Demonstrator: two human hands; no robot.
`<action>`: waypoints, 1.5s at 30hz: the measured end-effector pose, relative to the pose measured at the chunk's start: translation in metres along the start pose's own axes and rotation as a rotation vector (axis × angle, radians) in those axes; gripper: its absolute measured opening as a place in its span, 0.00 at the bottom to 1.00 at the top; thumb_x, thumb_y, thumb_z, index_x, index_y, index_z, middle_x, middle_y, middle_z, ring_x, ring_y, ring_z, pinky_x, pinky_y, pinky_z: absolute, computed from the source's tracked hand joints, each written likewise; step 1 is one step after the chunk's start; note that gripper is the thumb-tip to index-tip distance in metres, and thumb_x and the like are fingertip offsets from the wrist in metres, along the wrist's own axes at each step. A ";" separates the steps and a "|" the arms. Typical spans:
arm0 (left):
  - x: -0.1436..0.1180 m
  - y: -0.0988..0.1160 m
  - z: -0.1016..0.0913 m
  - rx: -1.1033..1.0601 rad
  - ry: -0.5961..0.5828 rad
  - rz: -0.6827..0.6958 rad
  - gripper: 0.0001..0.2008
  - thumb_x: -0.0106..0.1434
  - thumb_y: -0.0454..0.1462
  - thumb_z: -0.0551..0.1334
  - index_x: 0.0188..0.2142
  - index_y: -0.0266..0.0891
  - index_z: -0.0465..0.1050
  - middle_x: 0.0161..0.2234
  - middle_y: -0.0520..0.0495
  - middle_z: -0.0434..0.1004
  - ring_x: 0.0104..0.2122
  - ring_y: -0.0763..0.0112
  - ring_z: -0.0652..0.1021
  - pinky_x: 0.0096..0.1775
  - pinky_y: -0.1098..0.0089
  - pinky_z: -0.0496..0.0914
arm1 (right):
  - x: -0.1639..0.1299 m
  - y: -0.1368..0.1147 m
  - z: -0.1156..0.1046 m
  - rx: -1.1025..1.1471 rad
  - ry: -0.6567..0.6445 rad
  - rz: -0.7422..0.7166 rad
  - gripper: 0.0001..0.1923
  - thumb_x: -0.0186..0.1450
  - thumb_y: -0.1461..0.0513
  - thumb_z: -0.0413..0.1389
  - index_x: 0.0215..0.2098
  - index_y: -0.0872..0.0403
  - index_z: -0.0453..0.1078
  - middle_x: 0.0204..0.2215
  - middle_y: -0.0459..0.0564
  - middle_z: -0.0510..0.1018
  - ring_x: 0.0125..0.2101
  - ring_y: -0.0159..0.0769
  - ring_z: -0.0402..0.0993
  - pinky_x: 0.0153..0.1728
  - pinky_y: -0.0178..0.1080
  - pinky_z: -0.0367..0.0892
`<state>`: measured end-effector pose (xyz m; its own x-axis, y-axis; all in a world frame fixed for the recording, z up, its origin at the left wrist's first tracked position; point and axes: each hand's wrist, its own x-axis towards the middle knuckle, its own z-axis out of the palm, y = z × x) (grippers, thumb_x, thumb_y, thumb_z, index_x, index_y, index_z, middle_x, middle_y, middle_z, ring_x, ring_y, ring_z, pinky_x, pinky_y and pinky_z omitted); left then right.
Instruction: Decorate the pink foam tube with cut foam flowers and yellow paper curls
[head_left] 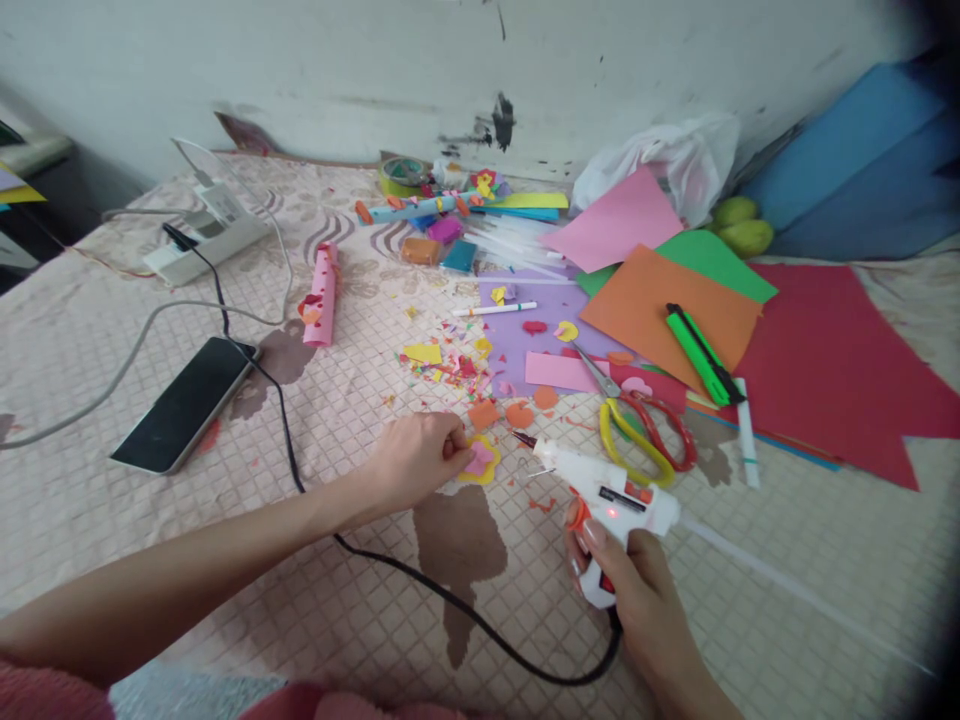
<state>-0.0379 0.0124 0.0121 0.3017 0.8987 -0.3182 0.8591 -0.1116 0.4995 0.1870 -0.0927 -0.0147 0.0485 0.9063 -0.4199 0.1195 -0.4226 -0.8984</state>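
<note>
Head view: the left hand (420,455) rests low over the tablecloth (360,620), its fingers curled in and the fingertips at the left edge of a yellow-and-pink paper flower (481,460); I cannot tell whether they pinch it or only press on it. The flower lies flat between the 2 hands. The right hand (634,580) is closed around the handle of a white glue gun (581,475), with fingers at the orange trigger. The gun's dark nozzle points at the flower, near it but apart. A clear glue stick (787,580) juts from the back, and a black cord (405,568) runs from the handle. Just beyond the gun lie scissors (616,395), and 2 orange paper circles (519,413) sit near the flower, beside small scraps (454,368).
</note>
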 end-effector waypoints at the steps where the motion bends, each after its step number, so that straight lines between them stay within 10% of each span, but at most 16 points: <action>1: -0.001 0.000 0.001 0.005 0.001 -0.005 0.09 0.57 0.42 0.57 0.26 0.39 0.68 0.24 0.52 0.73 0.24 0.73 0.71 0.25 0.73 0.56 | 0.000 0.000 0.000 0.009 -0.004 -0.001 0.23 0.61 0.47 0.51 0.18 0.55 0.62 0.15 0.44 0.62 0.17 0.28 0.58 0.17 0.32 0.56; 12: -0.012 -0.005 0.017 0.032 0.171 0.307 0.09 0.65 0.37 0.52 0.37 0.41 0.70 0.39 0.48 0.69 0.38 0.69 0.72 0.37 0.70 0.66 | 0.002 0.005 0.001 -0.020 -0.007 0.011 0.23 0.61 0.47 0.50 0.19 0.55 0.61 0.16 0.45 0.63 0.18 0.30 0.58 0.18 0.33 0.54; 45: -0.055 -0.011 0.026 0.474 0.100 0.472 0.32 0.61 0.46 0.58 0.61 0.38 0.51 0.58 0.44 0.60 0.54 0.56 0.62 0.51 0.58 0.58 | 0.000 0.009 0.006 0.083 0.023 -0.027 0.21 0.61 0.48 0.51 0.21 0.55 0.62 0.15 0.43 0.62 0.17 0.29 0.58 0.18 0.33 0.55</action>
<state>-0.0536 -0.0469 0.0033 0.6692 0.7402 -0.0648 0.7398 -0.6556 0.1513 0.1824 -0.0960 -0.0234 0.0690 0.9168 -0.3934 0.0389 -0.3965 -0.9172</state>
